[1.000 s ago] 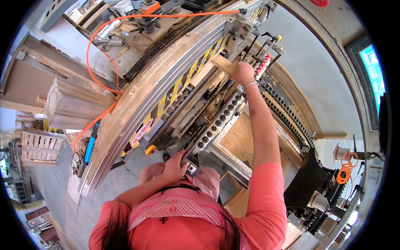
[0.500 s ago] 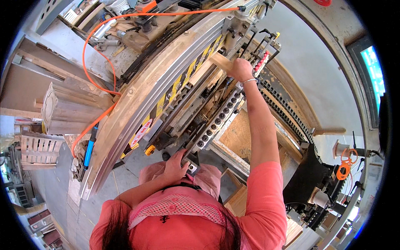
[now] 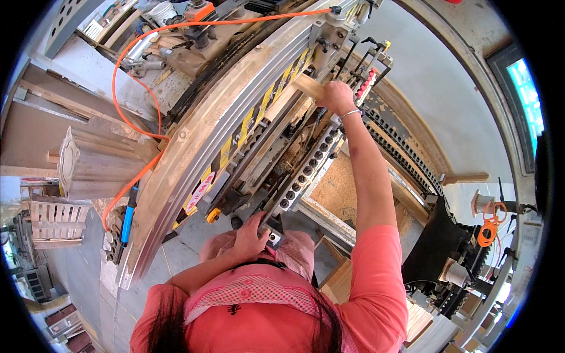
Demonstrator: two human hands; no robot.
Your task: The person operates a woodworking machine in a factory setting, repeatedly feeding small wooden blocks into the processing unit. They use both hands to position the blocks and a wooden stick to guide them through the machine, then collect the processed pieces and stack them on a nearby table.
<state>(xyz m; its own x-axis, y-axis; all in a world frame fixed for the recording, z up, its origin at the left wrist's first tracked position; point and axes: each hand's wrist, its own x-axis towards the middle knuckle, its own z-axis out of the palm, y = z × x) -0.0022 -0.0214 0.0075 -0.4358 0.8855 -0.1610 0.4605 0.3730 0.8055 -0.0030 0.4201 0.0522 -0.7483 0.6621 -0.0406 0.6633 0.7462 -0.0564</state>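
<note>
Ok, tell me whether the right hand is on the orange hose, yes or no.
No: the right hand grips the end of a pale wooden strip on the machine, while the orange hose runs well to its left.

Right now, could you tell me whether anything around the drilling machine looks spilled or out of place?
Sawdust lies heaped on the board beside the drill row, under the right hand holding a wood strip. An orange hose loops loosely across the machine top. Nothing looks damaged.

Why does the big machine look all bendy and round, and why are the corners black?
In the head view, the fisheye lens bends straight edges, so the long metal rail curves; the lens's round picture leaves the corners black. Bright daylight falls on the right hand holding the wooden strip, and the left hand looks sharp, not blurred.
</note>
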